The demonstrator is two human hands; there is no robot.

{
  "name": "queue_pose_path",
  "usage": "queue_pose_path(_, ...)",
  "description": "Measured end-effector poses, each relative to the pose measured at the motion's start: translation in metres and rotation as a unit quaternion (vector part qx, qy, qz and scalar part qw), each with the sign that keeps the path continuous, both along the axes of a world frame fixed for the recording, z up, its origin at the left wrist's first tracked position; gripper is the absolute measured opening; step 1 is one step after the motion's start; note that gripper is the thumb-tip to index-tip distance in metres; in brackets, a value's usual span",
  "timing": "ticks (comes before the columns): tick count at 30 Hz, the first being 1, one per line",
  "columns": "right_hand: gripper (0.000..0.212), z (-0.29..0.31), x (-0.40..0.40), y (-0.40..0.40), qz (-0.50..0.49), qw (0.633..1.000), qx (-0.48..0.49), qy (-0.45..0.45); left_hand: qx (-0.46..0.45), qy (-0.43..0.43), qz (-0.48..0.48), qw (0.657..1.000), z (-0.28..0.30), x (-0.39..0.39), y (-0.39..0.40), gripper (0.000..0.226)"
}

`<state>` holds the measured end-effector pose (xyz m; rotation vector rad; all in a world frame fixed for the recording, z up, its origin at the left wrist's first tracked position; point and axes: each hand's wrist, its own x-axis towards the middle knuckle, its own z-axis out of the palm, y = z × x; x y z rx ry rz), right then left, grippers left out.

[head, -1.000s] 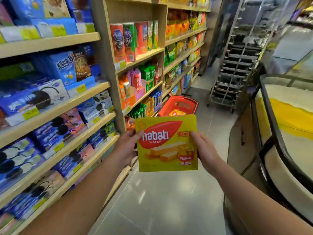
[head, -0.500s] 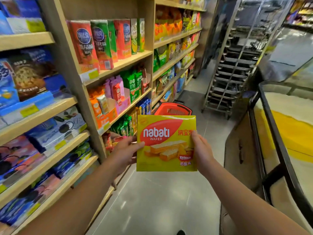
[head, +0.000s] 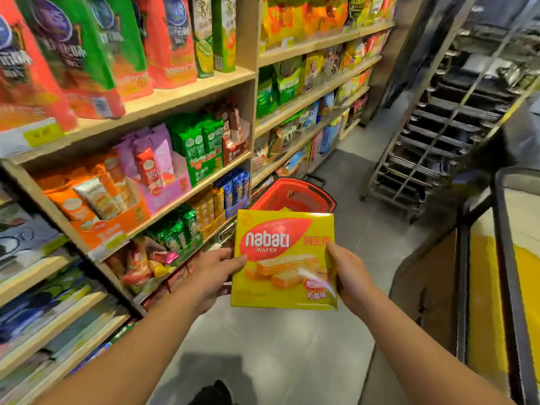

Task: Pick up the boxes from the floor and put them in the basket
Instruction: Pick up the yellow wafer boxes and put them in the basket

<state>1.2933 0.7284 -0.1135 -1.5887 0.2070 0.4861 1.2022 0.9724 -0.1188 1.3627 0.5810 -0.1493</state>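
At nine o'clock stand the wooden shelves (head: 187,92), stocked with snack packets; none of that stock concerns the task. My left hand (head: 211,273) is pressed to the left edge of the yellow Nabati wafer box (head: 283,260), thumb on the printed face, the other fingers hidden behind it. The box is off the floor, held upright and facing me at the centre of view, clear of everything else. My right hand (head: 349,277) clamps the right edge in the same manner, thumb on the front near the upper corner, the rest out of sight behind. At twelve o'clock, just beyond the top edge of the box, the red shopping basket (head: 295,197) sits on the grey floor (head: 277,346) beside the lowest shelf, its black handle at the far side. The box covers most of the basket interior; a small yellow patch shows just above the box's top edge, and I cannot tell whether it is an item already inside. At two o'clock stands a metal tray rack (head: 438,135). Assessment: the pickup of this box is done; carrying it forward and lowering it into the basket remains. No further boxes are visible on the floor from here.
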Motion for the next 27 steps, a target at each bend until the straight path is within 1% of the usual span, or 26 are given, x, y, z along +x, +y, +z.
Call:
queue_pose_path(3, 0.035, -0.024, 0.049, -0.004, 0.013, 0.999, -0.046, 0.008, 0.013, 0.018, -0.022, 1.000, -0.025, 0.046, -0.005, 0.019)
queue_pose_path(7, 0.024, -0.060, 0.119, -0.006, 0.024, 0.995, -0.091, 0.029, 0.025, 0.058, -0.036, 0.997, -0.067, 0.121, -0.009, 0.021)
queue_pose_path(9, 0.022, -0.073, 0.157, -0.008, 0.026, 0.992, -0.111, 0.046, 0.035, 0.068, -0.049, 0.996, -0.082, 0.162, -0.009, 0.022)
queue_pose_path(12, 0.027, -0.082, 0.212, -0.012, 0.031, 0.988, -0.137, 0.070, 0.077, 0.081, -0.089, 0.990, -0.099, 0.220, -0.009, 0.019)
queue_pose_path(14, 0.028, -0.085, 0.252, -0.015, 0.035, 0.985, -0.154, 0.075, 0.079, 0.085, -0.113, 0.987, -0.101, 0.256, -0.012, 0.013)
queue_pose_path(16, 0.024, -0.085, 0.289, -0.017, 0.046, 0.982, -0.163, 0.079, 0.084, 0.093, -0.129, 0.984, -0.101, 0.292, -0.015, 0.012)
queue_pose_path(19, 0.016, -0.094, 0.339, -0.021, 0.076, 0.978, -0.174, 0.084, 0.119, 0.116, -0.108, 0.980, -0.109, 0.341, -0.019, 0.023)
queue_pose_path(21, 0.020, -0.101, 0.377, -0.022, 0.089, 0.977, -0.175, 0.079, 0.135, 0.138, -0.098, 0.976, -0.121, 0.372, -0.023, 0.022)
queue_pose_path(22, 0.021, -0.109, 0.402, -0.023, 0.103, 0.976, -0.178, 0.076, 0.123, 0.147, -0.089, 0.977, -0.130, 0.390, -0.028, 0.025)
queue_pose_path(23, 0.020, -0.116, 0.424, -0.025, 0.120, 0.974, -0.181, 0.068, 0.110, 0.154, -0.071, 0.979, -0.138, 0.405, -0.035, 0.039)
queue_pose_path(24, 0.022, -0.123, 0.446, -0.024, 0.140, 0.971, -0.186, 0.059, 0.107, 0.157, -0.047, 0.981, -0.152, 0.419, -0.039, 0.055)
queue_pose_path(25, 0.026, -0.132, 0.467, -0.024, 0.158, 0.968, -0.190, 0.046, 0.112, 0.159, -0.024, 0.981, -0.160, 0.431, -0.046, 0.066)
queue_pose_path(26, 0.031, -0.137, 0.485, -0.023, 0.181, 0.964, -0.192, 0.035, 0.117, 0.158, -0.005, 0.981, -0.170, 0.441, -0.052, 0.071)
queue_pose_path(27, 0.035, -0.145, 0.504, -0.022, 0.210, 0.958, -0.194, 0.025, 0.120, 0.160, 0.017, 0.980, -0.181, 0.450, -0.059, 0.070)
